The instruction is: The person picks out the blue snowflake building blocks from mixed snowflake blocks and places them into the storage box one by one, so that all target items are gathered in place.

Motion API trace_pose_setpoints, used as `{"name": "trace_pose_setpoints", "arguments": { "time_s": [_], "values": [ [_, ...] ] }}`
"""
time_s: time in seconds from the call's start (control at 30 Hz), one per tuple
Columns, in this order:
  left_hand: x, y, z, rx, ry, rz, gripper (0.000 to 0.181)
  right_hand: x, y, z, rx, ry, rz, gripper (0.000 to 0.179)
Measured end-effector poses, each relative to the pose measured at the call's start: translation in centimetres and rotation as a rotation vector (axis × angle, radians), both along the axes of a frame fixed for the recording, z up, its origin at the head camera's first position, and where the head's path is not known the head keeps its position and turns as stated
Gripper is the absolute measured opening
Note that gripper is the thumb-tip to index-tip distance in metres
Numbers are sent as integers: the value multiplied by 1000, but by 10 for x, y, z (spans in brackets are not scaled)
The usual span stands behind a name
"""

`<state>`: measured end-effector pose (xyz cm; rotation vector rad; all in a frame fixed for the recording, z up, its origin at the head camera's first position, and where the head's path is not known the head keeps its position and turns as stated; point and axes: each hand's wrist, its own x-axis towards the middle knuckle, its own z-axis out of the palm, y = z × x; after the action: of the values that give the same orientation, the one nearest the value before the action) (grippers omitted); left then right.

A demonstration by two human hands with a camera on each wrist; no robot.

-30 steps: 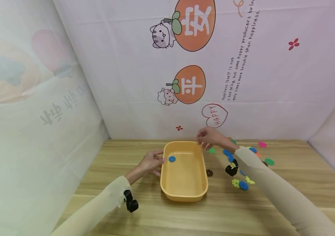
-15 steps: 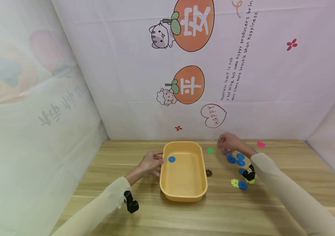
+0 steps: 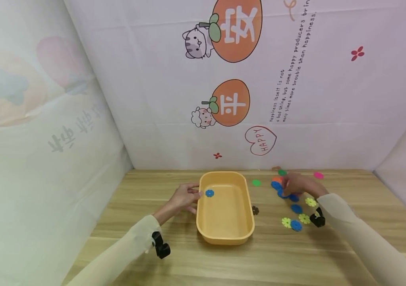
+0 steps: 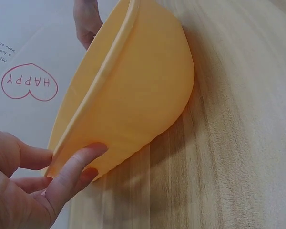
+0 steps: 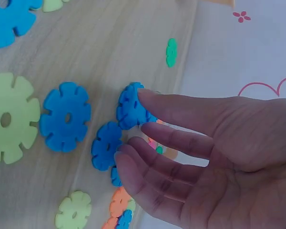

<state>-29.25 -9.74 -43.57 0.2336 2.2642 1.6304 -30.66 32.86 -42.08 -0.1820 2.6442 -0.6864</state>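
Blue discs [image 5: 101,155] now have the right hand [image 3: 298,184] among them, grip parted, apparently nothing lifted. Left hand [image 3: 182,197] holds the tray [image 3: 226,240].

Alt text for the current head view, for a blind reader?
A person's right hand is among scattered multicoloured notched discs on a wood-grain table. The left hand holds a rounded rectangular yellow plastic tray with one blue notched disc inside.

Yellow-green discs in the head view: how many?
3: one yellow-green disc near the right sleeve, a second disc beside the right wrist camera, a third disc left of a blue disc. More may be hidden behind the right hand.
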Motion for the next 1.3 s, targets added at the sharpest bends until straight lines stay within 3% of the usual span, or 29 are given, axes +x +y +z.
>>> {"name": "trace_pose_setpoints", "arguments": {
  "time_s": [0.13, 0.37, 0.63, 0.8, 1.0, 1.3],
  "values": [
    [1, 3, 1, -6, 17, -9, 53, 2, 1, -3, 28, 11, -13, 30],
    [-1, -1, -3, -28, 39, 8, 51, -2, -2, -12, 32, 62, -6, 29],
    [-2, 5, 1, -33, 49, -5, 52, -1, 3, -6, -12, 62, -45, 18],
    [-2, 3, -1, -39, 46, 2, 52, -4, -1, -6, -90, 69, -58, 14],
    [-3, 2, -3, -39, 41, 7, 51, -7, -6, -5, -232, 88, -38, 24],
    [-3, 3, -4, -30, 49, -8, 52, -14, -13, 3, -463, -8, -138, 25]
  ]
}}
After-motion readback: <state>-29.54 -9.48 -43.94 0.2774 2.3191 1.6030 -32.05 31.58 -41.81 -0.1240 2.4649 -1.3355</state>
